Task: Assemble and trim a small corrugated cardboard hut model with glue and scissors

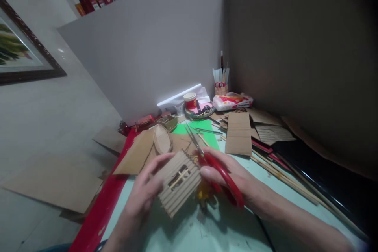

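Observation:
A small corrugated cardboard panel (183, 179), with a rectangular window opening crossed by thin sticks, is tilted above the table. My left hand (144, 189) grips its left side, fingers somewhat blurred. Red-handled scissors (223, 177) are in my right hand (226, 165), by the panel's right edge; their metal blades point up and away from me, slightly apart. Beneath the hands a blurred yellow item (203, 191) shows in part. Beyond the panel lies a boat-shaped cardboard piece (162, 139).
The pale green table (183, 236) has a red edge (103, 208) at left. Cardboard sheets (238, 134), long sticks (283, 177) and a black object (319, 173) lie at right. Farther back are a green sheet (211, 136), a red cup (190, 101) and a pen holder (221, 89).

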`<state>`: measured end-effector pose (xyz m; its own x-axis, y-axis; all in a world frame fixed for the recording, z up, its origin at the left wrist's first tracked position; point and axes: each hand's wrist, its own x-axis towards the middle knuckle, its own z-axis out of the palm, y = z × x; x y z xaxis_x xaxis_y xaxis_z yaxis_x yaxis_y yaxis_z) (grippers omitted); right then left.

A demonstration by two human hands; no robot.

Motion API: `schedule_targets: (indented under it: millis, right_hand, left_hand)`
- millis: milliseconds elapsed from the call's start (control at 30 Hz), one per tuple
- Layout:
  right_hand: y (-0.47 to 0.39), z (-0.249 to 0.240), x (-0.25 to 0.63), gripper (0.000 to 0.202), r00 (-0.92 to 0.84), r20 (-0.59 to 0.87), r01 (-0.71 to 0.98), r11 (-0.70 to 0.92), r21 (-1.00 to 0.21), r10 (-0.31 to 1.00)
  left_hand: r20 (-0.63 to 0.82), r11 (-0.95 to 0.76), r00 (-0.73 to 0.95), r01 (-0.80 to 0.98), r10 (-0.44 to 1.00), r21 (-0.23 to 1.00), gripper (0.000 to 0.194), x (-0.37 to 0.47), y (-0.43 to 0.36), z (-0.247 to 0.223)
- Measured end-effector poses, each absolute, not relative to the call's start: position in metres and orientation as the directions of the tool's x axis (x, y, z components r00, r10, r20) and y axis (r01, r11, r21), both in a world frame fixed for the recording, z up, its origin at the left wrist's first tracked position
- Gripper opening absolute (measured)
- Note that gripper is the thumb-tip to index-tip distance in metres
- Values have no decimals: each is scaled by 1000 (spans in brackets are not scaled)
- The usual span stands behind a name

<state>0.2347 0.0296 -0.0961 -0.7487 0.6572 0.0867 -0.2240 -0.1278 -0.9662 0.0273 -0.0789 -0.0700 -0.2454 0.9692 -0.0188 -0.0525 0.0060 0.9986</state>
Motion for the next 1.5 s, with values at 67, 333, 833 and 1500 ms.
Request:
schedule_targets:
  millis: [67, 333, 833, 1500]
  right_hand:
    - [30, -96, 237, 54, -755, 58, -181, -123, -976, 653]
    - [32, -103, 233, 68, -763, 0, -102, -120, -988, 647]
    - [23, -104, 239, 30, -620, 283, -5, 357, -934, 732]
    - [23, -101, 240, 32, -734, 526, 9, 780, -625, 430]
  left_hand:
    - [3, 28, -166, 179, 986, 983, 55, 13, -79, -75]
    - [-129, 132, -29, 264, 991, 955, 94, 13, -83, -73]
    - [-198, 191, 52, -579, 979, 793, 39, 29, -83, -68]
    - [-206, 146, -12, -666, 978, 732, 25, 35, -84, -73]
